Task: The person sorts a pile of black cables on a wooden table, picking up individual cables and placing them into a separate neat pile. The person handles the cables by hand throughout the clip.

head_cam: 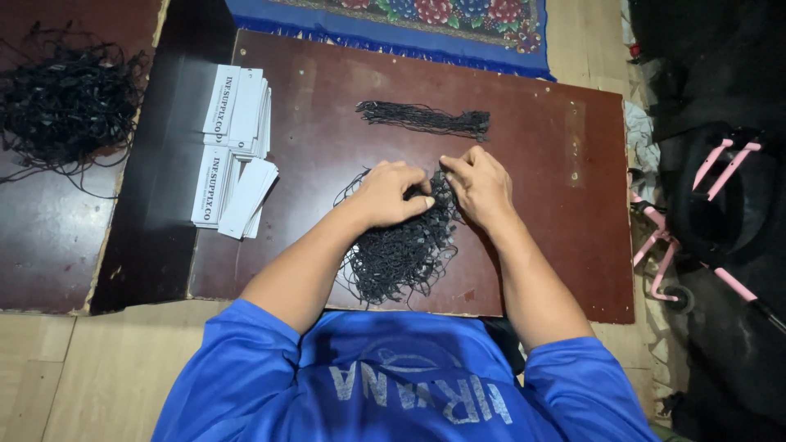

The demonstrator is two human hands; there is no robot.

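I sit on a pale wooden plank floor (74,376), with a low, scuffed dark reddish-brown board bench (540,131) in front of me. A second brown board (49,245) lies to my left, a dark gap between the two. Beyond the bench lies a blue fringed rug with red flowers (426,20). To my right stands a pink-framed black stroller (720,205) among dark bundles. The light is dim and warm.
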